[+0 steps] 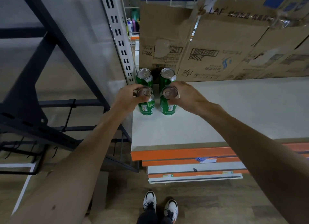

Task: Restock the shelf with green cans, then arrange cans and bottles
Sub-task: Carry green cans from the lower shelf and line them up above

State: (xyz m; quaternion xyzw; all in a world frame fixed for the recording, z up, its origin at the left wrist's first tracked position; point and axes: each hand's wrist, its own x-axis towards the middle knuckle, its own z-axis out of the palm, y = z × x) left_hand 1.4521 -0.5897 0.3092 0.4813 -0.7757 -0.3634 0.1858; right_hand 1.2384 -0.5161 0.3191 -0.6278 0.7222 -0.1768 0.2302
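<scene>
Seen from the head camera, the person is standing at a flat white shelf board [217,115] and is holding two cans by their tops. The left hand [128,96] is curling round the silver rim of the front-left green aluminium can [146,107], and the right hand [185,95] is gripping the rim of the front-right green aluminium can [168,107]. Both cans are upright and seem to be resting on the board at its left end, though I cannot tell whether their weight is down yet. Just behind them the back-left green can [144,77] and the back-right green can [167,77] are standing free, so a two-by-two block is forming.

By my reckoning the restocking is only beginning: four cans are in place, and most of the board to the right is waiting to be filled. The arranging of cans and bottles is not yet started.

Flattened brown cardboard boxes [209,56] are leaning along the back of the shelf. A pale perforated steel upright [118,34] is rising at the left corner, and a dark metal rack frame [41,64] is standing further left. Some coloured plastic bottles [133,23] are showing on a far rack — too small to tell apart. Below, orange shelf edges [175,152] are stepping down to a wooden floor [217,198], where the person's white trainers [150,200] are planted.
</scene>
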